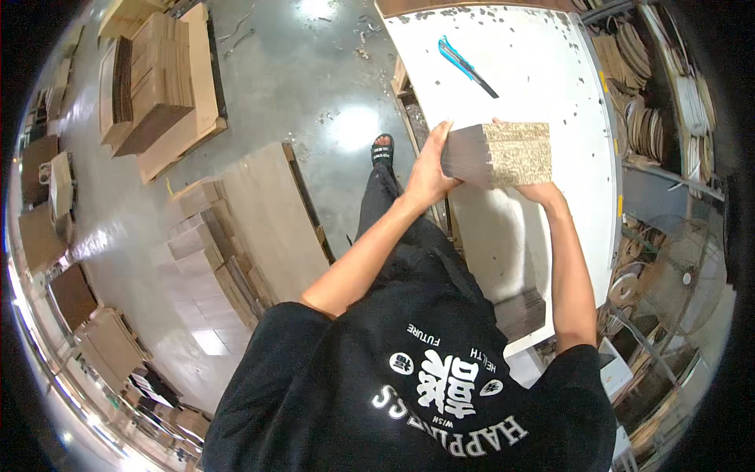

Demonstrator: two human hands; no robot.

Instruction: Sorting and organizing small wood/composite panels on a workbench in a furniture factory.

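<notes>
- Brown layered board, likely corrugated sheets: one squared stack, held over the left part of the white tabletop. Striped side faces left, speckled cut face right. Shadow below suggests it is lifted; contact with the surface not certain.
- Left hand: partly open, spread around the stack's left side, thumb up by the far left corner; other fingers mostly hidden.
- Right hand: cupped at the near right corner, palm toward the underside. Its finger spread cannot be told; the stack covers it.
- Risk 1: layers sliding apart. Probable cause: uneven pressure between the two hands. No band visible; whether the layers are bonded cannot be told.
- Risk 2: pieces dropping to the floor. Probable cause: a slip on the left side, close to the tabletop's edge.
- Risk 3: bumping the blue utility knife, which lies just beyond with its dark end toward the stack. Probable cause: a low forward push. Blade exposure unclear.
- Pose: left forearm runs diagonally up and rightward, elbow wide; right forearm rises steeply over the tabletop, wrist turned inward.
- Nearer the body: second brown stack on the tabletop, apart from both hands.
</notes>
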